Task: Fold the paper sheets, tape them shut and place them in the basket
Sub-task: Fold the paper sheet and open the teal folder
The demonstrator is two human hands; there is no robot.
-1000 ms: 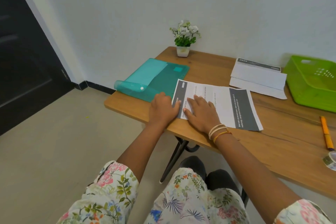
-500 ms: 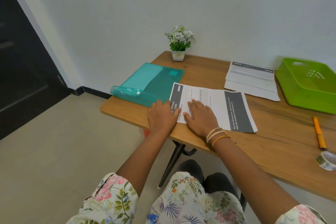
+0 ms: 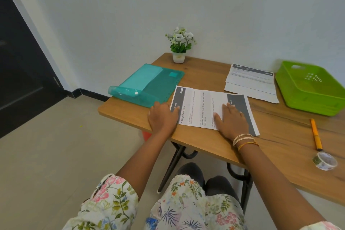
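Both hands [image 3: 197, 119] flat on paper sheet [image 3: 201, 104], tbl.

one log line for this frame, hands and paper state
phase: flattening sheet | left hand: flat on paper sheet left end | right hand: flat near right end | tape roll: untouched | basket: empty
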